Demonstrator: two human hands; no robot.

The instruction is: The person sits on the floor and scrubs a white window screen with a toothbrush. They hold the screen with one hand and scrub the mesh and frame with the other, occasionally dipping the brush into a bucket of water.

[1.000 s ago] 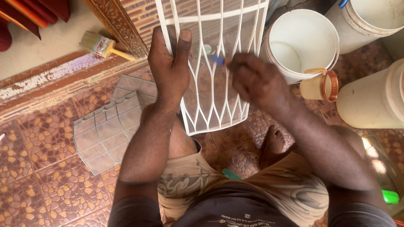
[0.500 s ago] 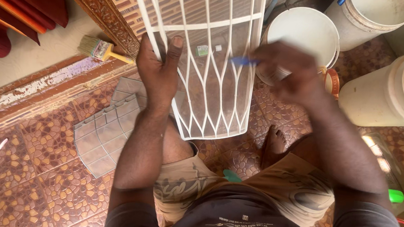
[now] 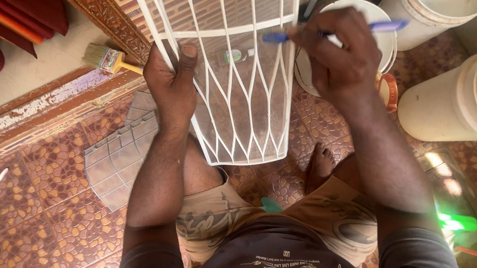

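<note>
Left hand [image 3: 169, 85] clenched on white grille [image 3: 236, 84] — right hand [image 3: 337, 52] grasping blue brush [image 3: 333, 30], perhaps a toothbrush.

The grille [image 3: 235, 95] is looking like smooth white plastic, slightly glossy. The toothbrush [image 3: 333, 32] is showing a glossy blue plastic handle. At one o'clock the buckets [image 3: 461, 103] are appearing as matt cream plastic. At ten o'clock the paintbrush [image 3: 108, 60] is showing a wooden handle, metal band and coarse bristles. The floor tiles [image 3: 36, 193] are gleaming, pebble-patterned and glazed.
</note>
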